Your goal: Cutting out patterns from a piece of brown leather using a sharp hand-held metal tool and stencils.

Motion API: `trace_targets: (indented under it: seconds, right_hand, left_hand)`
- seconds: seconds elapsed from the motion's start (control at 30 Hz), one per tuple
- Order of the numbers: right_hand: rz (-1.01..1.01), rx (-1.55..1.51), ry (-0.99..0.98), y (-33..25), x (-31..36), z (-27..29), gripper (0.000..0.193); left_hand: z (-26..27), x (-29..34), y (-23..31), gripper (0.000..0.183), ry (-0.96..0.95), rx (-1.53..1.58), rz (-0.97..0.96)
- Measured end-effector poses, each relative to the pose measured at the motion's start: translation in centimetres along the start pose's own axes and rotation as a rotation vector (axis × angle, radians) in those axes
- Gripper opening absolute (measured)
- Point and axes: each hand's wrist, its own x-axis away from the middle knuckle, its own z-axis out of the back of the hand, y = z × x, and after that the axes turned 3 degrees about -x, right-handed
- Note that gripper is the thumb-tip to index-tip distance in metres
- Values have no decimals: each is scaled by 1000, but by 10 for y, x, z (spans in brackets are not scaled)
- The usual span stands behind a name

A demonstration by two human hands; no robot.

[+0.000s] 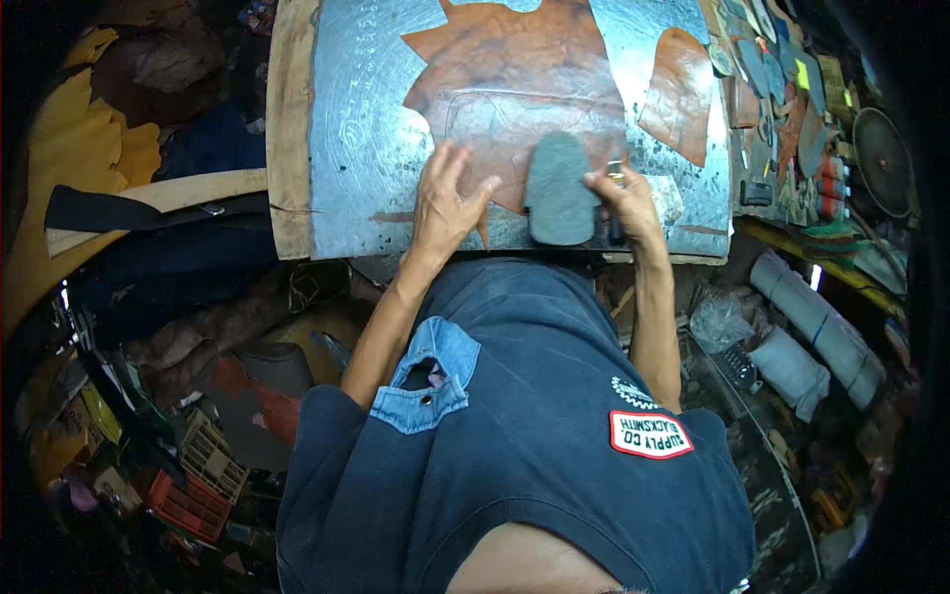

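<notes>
The grey sole-shaped template (561, 198) is in front of the person near the front edge of the bench (361, 109), over the lower part of the large brown leather (515, 59); its rounded end points away from the body and its lower end reaches past the hide. Whether it lies fully flat or is slightly raised, I cannot tell. To place it well, I would bring the whole shape inside the hide, choose an area free of creases and clear of the faint lines already on the leather, then press with spread fingers so that neither layer creeps. The left hand (448, 206) suits that pressing, being the freer of the 2; its grip is released, fingers parted and somewhat blurred over the hide's lower left edge, well apart from the template and grasping nothing. The right hand (633, 206) has its grip nearly closed around a slim dark tool (616, 228), with the thumb tip at the template's right edge; whether it also pinches that edge, I cannot tell. Holding the tool's ends clear of the leather would, I judge, avoid stray scratches. The smaller brown leather piece (678, 94) lies apart to the right.
</notes>
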Motion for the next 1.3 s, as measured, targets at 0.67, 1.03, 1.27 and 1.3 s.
trace_targets:
  seconds: [0.67,1.03,1.27,1.3]
  right_hand:
    - [336,306,-221,11,-69,-13,35]
    - [547,186,-175,35,-91,-23,29]
    - [383,118,-297,17,-84,-9,34]
    - [395,127,-293,12,-78,-5,33]
  left_hand:
    - [-27,-21,24,75,31,534,731]
    - [-51,-11,27,71,344,220,550]
    - [-18,-14,-7,78,312,799,786]
    - [-22,-14,-3,77,269,684,766]
